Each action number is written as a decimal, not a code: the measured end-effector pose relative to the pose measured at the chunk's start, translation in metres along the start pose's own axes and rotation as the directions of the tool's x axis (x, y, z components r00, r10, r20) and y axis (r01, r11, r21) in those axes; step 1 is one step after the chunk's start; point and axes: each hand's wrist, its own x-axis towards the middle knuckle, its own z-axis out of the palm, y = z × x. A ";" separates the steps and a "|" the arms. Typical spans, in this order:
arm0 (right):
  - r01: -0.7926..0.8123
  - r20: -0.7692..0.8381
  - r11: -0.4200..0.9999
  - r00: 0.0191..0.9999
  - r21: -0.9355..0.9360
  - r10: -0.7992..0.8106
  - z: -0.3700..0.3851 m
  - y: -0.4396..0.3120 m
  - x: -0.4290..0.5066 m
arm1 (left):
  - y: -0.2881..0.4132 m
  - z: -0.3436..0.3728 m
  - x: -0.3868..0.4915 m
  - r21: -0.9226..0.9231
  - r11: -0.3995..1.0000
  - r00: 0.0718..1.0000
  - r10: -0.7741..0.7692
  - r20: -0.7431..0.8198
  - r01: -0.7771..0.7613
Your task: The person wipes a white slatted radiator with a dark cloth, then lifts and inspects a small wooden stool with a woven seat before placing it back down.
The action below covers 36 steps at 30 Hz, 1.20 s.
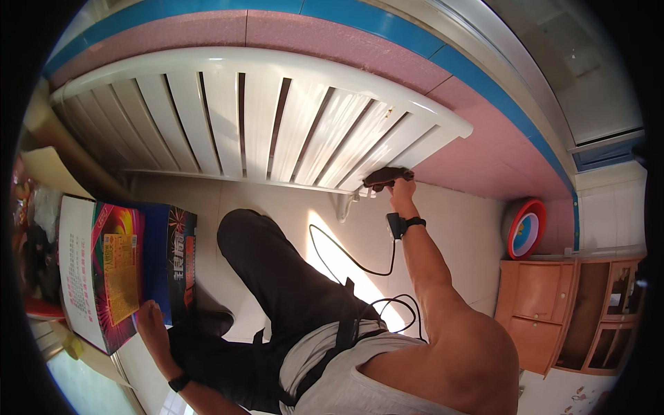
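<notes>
A dark brown cloth point(385, 178) is bunched in my right hand point(402, 189), at the lower right corner of a white slatted radiator point(259, 119). The cloth touches the slats near the bottom rail, above a pipe fitting point(356, 198). My left hand point(150, 315) rests at the lower edge of a colourful printed cardboard box point(122, 270); its fingers are partly curled, and whether they grip the box is not clear. A black device with a cable point(396, 226) is strapped to my right wrist.
Pink tiles with a blue border point(467, 109) surround the radiator. Nested basins with a red rim point(541, 228) lean by the wall at right, near an orange-brown wooden cabinet point(537, 295). A black cable point(373, 272) loops over the floor. A blue box point(155, 254) stands beside my knee.
</notes>
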 end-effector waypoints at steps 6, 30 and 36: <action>0.654 0.078 0.754 0.750 0.057 -0.657 -0.017 -0.112 0.002 | 0.002 -0.004 0.001 0.060 0.998 1.000 0.015 0.024 -0.016; 0.888 0.229 0.460 0.453 -0.025 -0.862 0.132 -0.139 -0.112 | 0.009 0.004 -0.001 -0.029 0.999 1.000 0.013 -0.015 -0.013; 0.965 0.604 -0.051 0.119 -0.257 -0.788 0.141 -0.058 -0.115 | 0.013 0.003 -0.007 -0.052 0.999 1.000 -0.003 -0.025 0.001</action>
